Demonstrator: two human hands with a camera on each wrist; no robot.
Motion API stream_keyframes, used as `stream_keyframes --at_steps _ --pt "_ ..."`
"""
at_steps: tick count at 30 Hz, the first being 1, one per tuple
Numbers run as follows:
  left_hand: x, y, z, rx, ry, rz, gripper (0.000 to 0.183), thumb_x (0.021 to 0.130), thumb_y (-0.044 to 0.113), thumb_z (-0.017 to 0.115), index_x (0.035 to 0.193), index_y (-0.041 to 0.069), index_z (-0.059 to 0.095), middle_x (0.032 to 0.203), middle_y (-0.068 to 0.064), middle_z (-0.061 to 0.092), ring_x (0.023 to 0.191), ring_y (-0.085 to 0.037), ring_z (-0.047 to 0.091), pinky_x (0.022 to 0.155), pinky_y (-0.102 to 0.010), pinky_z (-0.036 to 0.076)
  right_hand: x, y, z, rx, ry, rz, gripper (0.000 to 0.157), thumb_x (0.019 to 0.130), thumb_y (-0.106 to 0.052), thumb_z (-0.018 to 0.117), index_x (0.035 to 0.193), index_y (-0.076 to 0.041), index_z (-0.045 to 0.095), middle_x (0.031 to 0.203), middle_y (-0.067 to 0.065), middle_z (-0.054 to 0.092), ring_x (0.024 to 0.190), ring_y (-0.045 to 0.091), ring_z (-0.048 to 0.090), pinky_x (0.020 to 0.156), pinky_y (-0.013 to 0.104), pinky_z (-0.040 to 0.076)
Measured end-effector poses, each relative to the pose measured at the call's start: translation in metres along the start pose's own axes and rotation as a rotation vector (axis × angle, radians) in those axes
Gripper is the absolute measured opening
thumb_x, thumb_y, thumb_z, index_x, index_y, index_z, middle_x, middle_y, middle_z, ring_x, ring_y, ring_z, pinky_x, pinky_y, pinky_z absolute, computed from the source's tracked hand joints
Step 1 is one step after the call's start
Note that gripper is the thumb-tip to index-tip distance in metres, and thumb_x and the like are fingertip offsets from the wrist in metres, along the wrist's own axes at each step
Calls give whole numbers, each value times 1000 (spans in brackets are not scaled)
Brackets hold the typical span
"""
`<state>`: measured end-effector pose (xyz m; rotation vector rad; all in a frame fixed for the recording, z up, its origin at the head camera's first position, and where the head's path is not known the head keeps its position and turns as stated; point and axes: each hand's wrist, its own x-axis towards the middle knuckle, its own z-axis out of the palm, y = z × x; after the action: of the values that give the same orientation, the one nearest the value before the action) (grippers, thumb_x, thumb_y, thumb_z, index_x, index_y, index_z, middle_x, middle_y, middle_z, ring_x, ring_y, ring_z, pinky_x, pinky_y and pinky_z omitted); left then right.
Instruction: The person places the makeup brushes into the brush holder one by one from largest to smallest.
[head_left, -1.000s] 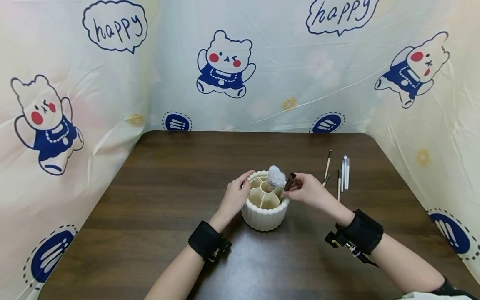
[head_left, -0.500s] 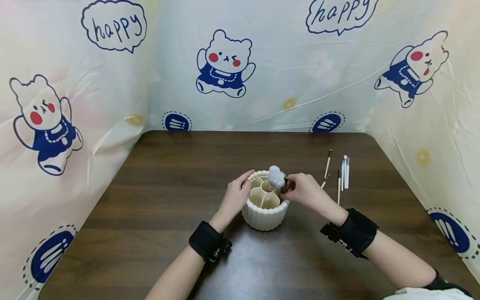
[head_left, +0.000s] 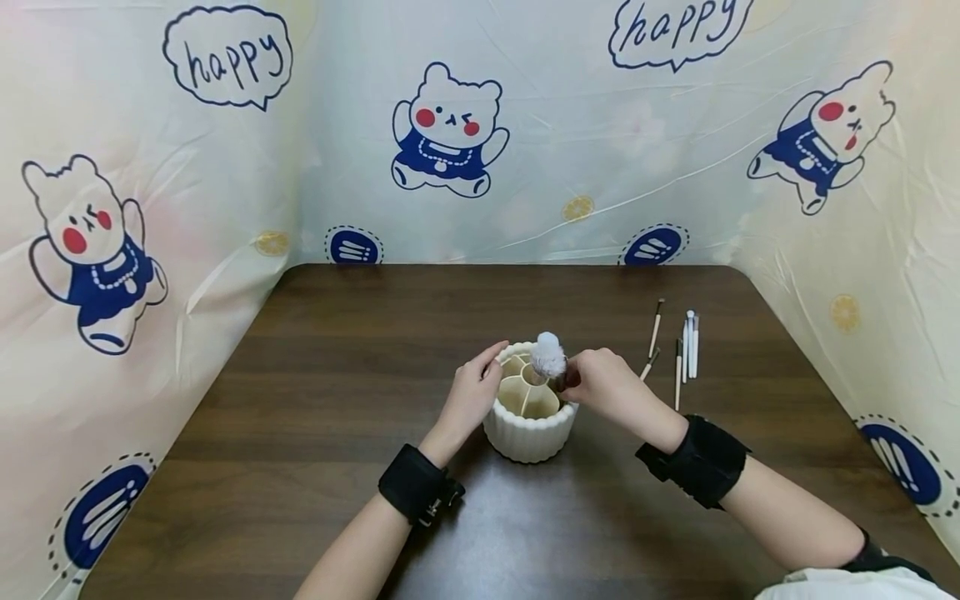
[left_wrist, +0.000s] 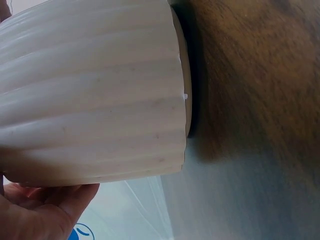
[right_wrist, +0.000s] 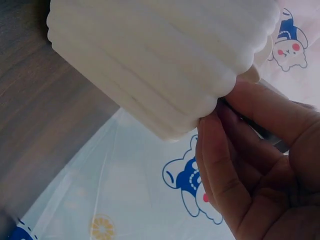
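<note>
A cream, ribbed round holder (head_left: 529,437) with several compartments stands upright on the table. My left hand (head_left: 477,385) grips its left side, fingers at the far rim; the left wrist view shows those fingers (left_wrist: 60,207) against the ribbed wall. From the holder rises a fluffy grey-white brush head (head_left: 548,356). At the right rim my right hand (head_left: 611,383) pinches a dark, slim makeup brush (right_wrist: 267,134) between thumb and fingers. In the head view the hand hides most of this brush; its lower end is out of sight at the compartment.
To the right on the brown wooden table (head_left: 337,358) lie a light-handled brush with a dark tip (head_left: 656,327), another dark-tipped one (head_left: 678,375), a shorter one (head_left: 649,364) partly behind the right hand, and white sticks (head_left: 690,346). A printed curtain (head_left: 525,217) surrounds the table.
My right hand has moved slightly left and turned over the rim, and the dark brush has gone lower, now mostly hidden. The fluffy head has shifted slightly left. My left hand stays put.
</note>
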<state>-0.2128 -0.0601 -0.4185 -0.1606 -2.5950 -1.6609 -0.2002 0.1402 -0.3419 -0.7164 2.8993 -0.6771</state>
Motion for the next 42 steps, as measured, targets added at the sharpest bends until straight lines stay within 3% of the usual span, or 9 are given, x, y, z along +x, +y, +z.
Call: stream_keyframes --at_steps 12,21,25,28,31,33,35,36,42 --pt "1 1 0 17 14 19 42 95 15 39 133 17 58 55 5 32 45 -7 30 49 -23 32 -2 5 4 -26 43 -49 7 81 -4 67 80 -2 73 77 7 70 68 13 61 64 28 50" --pt "-1 0 0 -3 2 2 42 97 17 38 134 19 56 55 4 32 44 -10 29 47 -22 31 -17 12 10 163 133 43 20 88 -4 58 104 0 70 96 13 68 83 20 63 76 37 53" --pt "-1 -1 0 -16 -8 -5 42 98 18 36 136 20 54 54 4 32 43 -9 27 46 -22 31 -29 11 16 256 172 79 31 91 -4 51 119 7 58 108 21 60 94 28 61 82 42 52" --pt "-1 -2 1 -14 -7 -3 42 99 18 36 137 20 53 58 1 35 43 -10 29 49 -25 34 -37 11 20 330 126 110 46 90 -2 49 133 13 42 126 32 49 112 42 54 93 49 49" --pt "1 -3 2 -12 -2 10 43 99 18 37 140 20 49 88 -6 64 65 -15 55 70 -32 49 -45 11 25 437 15 157 65 90 -4 49 144 17 18 141 40 30 129 52 38 104 56 39" --pt "2 -4 3 -41 -18 14 46 99 19 37 144 19 44 124 -9 63 100 -21 63 94 -39 48 -51 8 29 502 -55 191 75 91 -7 50 145 18 5 145 42 21 133 56 30 107 59 33" --pt "5 -6 4 -84 -49 11 49 99 19 35 148 19 37 148 -8 45 132 -25 46 110 -45 35 -56 4 33 569 -96 233 81 90 -9 51 145 17 -3 148 42 14 135 56 25 109 60 30" --pt "6 -7 4 -111 -69 12 51 99 19 33 150 18 34 150 -10 42 139 -26 37 114 -47 31 -58 1 36 590 -102 248 83 90 -10 51 145 17 -4 149 42 12 136 56 23 109 60 28" --pt "12 -12 4 -208 -146 62 54 96 14 29 150 6 28 155 -17 29 146 -32 22 118 -53 18 -67 -15 49 635 -68 260 90 88 -11 56 147 13 -8 154 35 -2 142 50 12 114 60 18"
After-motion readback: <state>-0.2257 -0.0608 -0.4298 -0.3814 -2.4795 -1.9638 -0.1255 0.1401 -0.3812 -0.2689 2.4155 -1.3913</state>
